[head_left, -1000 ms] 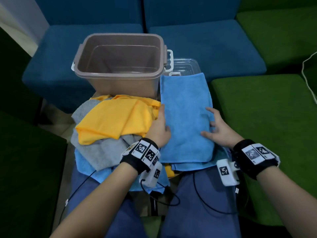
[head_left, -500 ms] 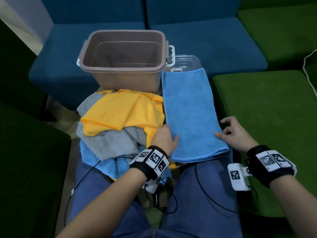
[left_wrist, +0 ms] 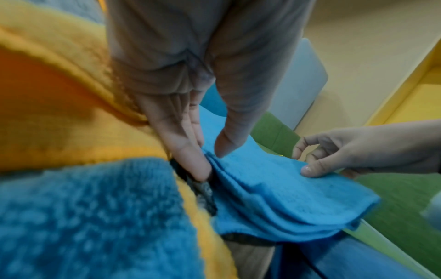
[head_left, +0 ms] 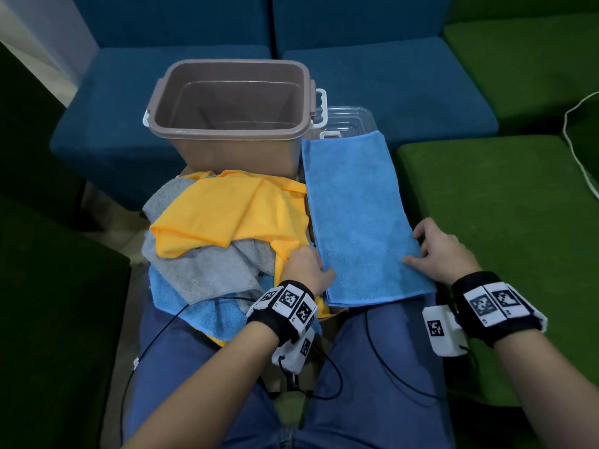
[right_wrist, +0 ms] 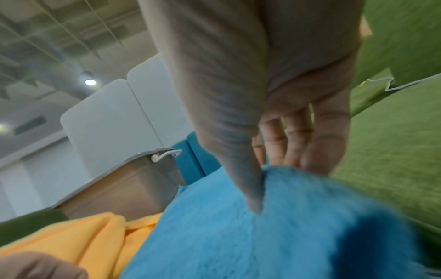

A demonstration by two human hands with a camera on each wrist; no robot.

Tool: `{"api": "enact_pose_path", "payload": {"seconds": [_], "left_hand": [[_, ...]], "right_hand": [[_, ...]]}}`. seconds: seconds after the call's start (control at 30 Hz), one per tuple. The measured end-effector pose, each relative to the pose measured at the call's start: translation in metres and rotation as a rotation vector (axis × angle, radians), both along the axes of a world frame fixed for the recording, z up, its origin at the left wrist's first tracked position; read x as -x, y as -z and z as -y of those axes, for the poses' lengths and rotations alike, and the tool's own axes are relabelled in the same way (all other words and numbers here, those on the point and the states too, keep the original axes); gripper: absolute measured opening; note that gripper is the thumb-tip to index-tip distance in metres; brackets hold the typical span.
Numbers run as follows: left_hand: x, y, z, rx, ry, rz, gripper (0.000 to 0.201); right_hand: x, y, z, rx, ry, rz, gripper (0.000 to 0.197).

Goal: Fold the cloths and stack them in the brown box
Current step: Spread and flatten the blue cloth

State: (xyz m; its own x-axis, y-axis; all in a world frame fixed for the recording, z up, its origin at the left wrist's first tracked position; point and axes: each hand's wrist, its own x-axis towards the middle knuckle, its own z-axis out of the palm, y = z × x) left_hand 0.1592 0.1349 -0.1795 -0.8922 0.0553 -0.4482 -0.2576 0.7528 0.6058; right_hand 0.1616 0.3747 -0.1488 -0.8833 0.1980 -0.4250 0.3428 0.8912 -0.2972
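The brown box (head_left: 227,64) stands open and empty at the back. To its right a light blue cloth (head_left: 356,215), folded into a long strip, lies flat. My left hand (head_left: 316,264) pinches its left edge near the near end, thumb (left_wrist: 222,149) on top and fingers (left_wrist: 190,160) under the layers. My right hand (head_left: 415,247) grips the right edge; its thumb (right_wrist: 250,198) presses on top and its fingers (right_wrist: 310,151) reach down past the edge. A loose pile of yellow cloth (head_left: 227,215), grey cloth (head_left: 201,270) and another blue cloth (head_left: 194,309) lies left of the strip.
A clear plastic lid (head_left: 350,119) shows beyond the strip's far end. Green cushions (head_left: 502,205) lie to the right, with a white cable (head_left: 580,150) across them. Blue chairs (head_left: 389,82) stand behind the box. My knees in blue jeans (head_left: 372,384) are below the cloths.
Both hands have slid from the middle of the blue strip along its edges to its near end, and now take hold there. The strip lies smoother and straighter.
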Motion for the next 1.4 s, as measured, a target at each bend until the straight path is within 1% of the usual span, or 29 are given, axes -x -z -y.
{"api": "enact_pose_path", "payload": {"seconds": [0.07,0.17,0.3,0.37,0.43,0.5,0.57,0.63,0.67,0.7,0.73,0.77,0.8,0.83,0.87,0.9,0.97,1.07,1.17,1.23,1.3,1.33,1.4], "left_hand": [[0.000,-0.001,-0.001,0.026,0.021,0.017,0.028],[-0.002,-0.003,-0.002,0.048,0.022,0.030,0.022],[-0.003,-0.004,-0.002,0.051,0.014,0.001,0.008],[-0.004,-0.004,-0.001,0.037,0.006,0.000,0.010],[-0.005,-0.003,0.000,0.040,0.010,0.004,0.011],[-0.007,-0.003,0.001,0.052,0.037,0.018,0.011],[-0.006,-0.004,0.000,0.070,0.092,0.001,0.012],[-0.002,-0.007,-0.002,0.076,0.145,-0.079,0.012],[0.001,-0.010,-0.003,0.060,0.153,-0.143,0.013],[0.004,-0.012,-0.006,0.029,0.157,-0.203,0.018],[0.006,-0.012,-0.009,0.001,0.174,-0.252,0.031],[0.008,-0.011,-0.012,-0.007,0.215,-0.267,0.052],[0.009,-0.008,-0.014,0.017,0.287,-0.245,0.076],[0.009,-0.004,-0.015,0.084,0.380,-0.204,0.097],[0.010,0.001,-0.015,0.177,0.477,-0.167,0.113],[0.010,0.007,-0.013,0.261,0.559,-0.141,0.122],[0.011,0.015,-0.009,0.332,0.642,-0.107,0.131],[0.012,0.017,-0.008,0.374,0.688,-0.084,0.146],[0.012,0.017,-0.011,0.420,0.712,-0.079,0.153],[0.012,0.017,-0.012,0.420,0.719,-0.071,0.156],[0.013,0.016,-0.012,0.426,0.715,-0.064,0.157],[0.013,0.014,-0.013,0.437,0.716,-0.056,0.157],[0.014,0.006,-0.018,0.494,0.728,-0.047,0.153]], "right_hand": [[-0.003,0.008,0.006,0.055,0.010,0.082,0.045],[-0.005,0.017,0.010,0.116,0.055,0.062,0.041],[-0.005,0.017,0.011,0.080,0.043,0.007,0.031],[-0.008,0.017,0.010,0.054,0.049,-0.030,0.030],[-0.011,0.019,0.009,0.030,0.043,-0.023,0.031],[-0.013,0.021,0.012,0.010,0.013,0.025,0.029],[-0.010,0.020,0.015,-0.037,-0.042,0.018,0.023],[-0.005,0.015,0.019,-0.116,-0.143,-0.070,0.025],[-0.003,0.012,0.023,-0.122,-0.191,-0.131,0.031],[-0.001,0.011,0.027,-0.092,-0.226,-0.182,0.041],[0.000,0.011,0.030,-0.044,-0.254,-0.200,0.054],[0.000,0.013,0.034,-0.007,-0.285,-0.177,0.068],[-0.002,0.018,0.037,0.003,-0.324,-0.115,0.082],[-0.005,0.025,0.038,-0.012,-0.360,-0.030,0.092],[-0.010,0.032,0.038,-0.037,-0.385,0.051,0.097],[-0.014,0.039,0.034,-0.053,-0.394,0.108,0.098],[-0.022,0.046,0.022,-0.051,-0.376,0.149,0.097],[-0.026,0.048,0.004,-0.040,-0.289,0.191,0.095],[-0.020,0.048,-0.004,-0.082,-0.250,0.213,0.094],[-0.014,0.043,0.004,-0.107,-0.283,0.127,0.095],[-0.006,0.038,0.021,-0.080,-0.354,0.002,0.096],[-0.001,0.036,0.029,-0.056,-0.404,-0.023,0.095],[0.008,0.036,0.042,-0.028,-0.487,0.020,0.095]]}}
